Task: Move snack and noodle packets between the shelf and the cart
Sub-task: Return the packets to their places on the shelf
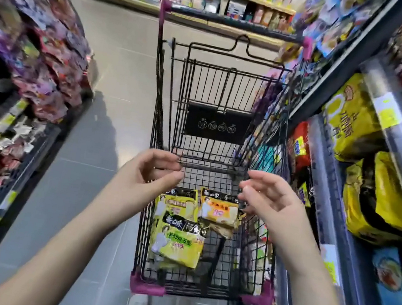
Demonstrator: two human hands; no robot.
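Head view: both hands, left hand and right hand, are hovering empty, fingers loosely spread, over the cart holding noodle packets; reaching for one probably comes next.

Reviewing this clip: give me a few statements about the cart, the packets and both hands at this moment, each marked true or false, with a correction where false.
1. Both hands, the left hand and the right hand, are empty. True.
2. The cart holds no packets. False: several yellow noodle packets lie in its basket.
3. The shelf with large yellow bags stands on the person's right. True.
4. The right hand grips the cart's handle. False: the handle is at the far end, and both hands hover open above the basket.
5. The cart's corners have pink trim. True.
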